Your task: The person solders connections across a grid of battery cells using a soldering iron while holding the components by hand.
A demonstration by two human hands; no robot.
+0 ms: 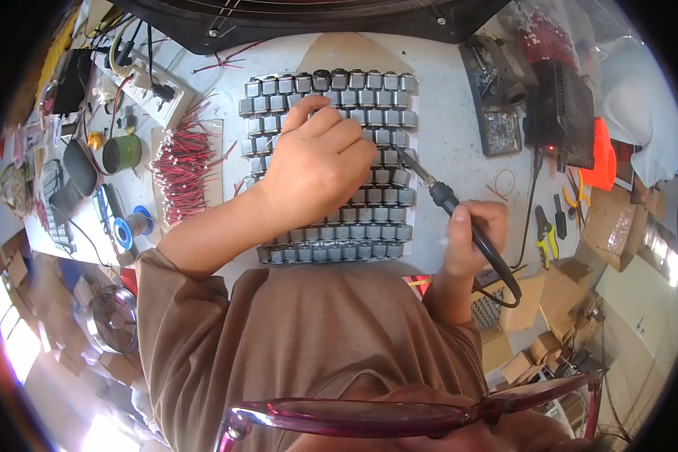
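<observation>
Rows of small grey metal-cased parts, possibly motors [388, 98], stand close together on the white tabletop in front of me. My left hand [316, 162] is over the middle rows, its fingers curled in. Whatever those fingers pinch is hidden beneath the hand. My right hand [474, 233] grips a soldering iron [444, 197] by its black handle. The iron points up and to the left, its tip among the grey parts at the right side of the rows, close to my left fingers. A black cable loops down from the handle.
Left lie a bundle of red wires [184, 173], a blue spool [132, 226], a green tin [121, 154] and a power strip [154, 94]. Right are a black box with a red light [557, 113], a metal tray [499, 134] and green-handled cutters [546, 237]. A dark frame [316, 22] borders the back.
</observation>
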